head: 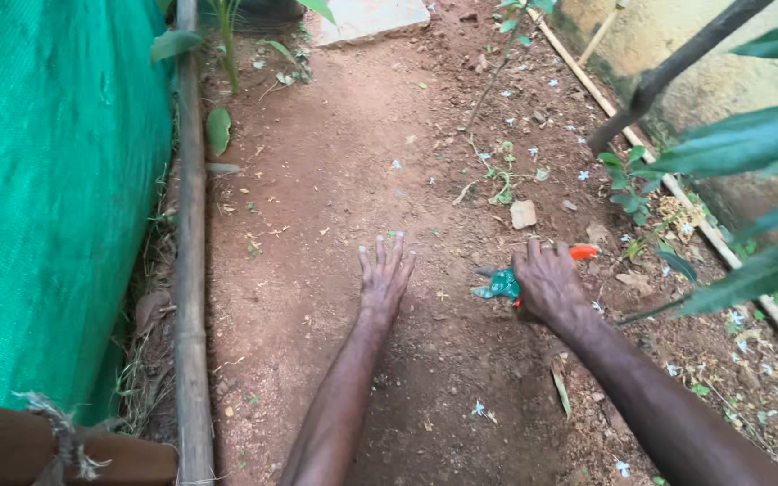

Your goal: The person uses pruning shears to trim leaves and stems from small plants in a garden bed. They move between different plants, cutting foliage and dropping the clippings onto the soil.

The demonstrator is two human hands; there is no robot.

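Observation:
My left hand (384,270) lies flat on the bare red soil, fingers stretched forward and slightly apart, holding nothing. My right hand (547,283) rests on the ground a little to the right, closed over garden pruning shears (502,284) with a teal blade end poking out left and an orange handle tip showing at the right. A small weed seedling (502,175) grows in the soil ahead of both hands.
Green shade netting (56,198) and a bamboo pole (191,270) run along the left. A thin pale stick (677,193) borders the right beside a wall. A dark branch (668,72) and large leaves (749,144) overhang the right. A flat stone (366,18) lies far ahead.

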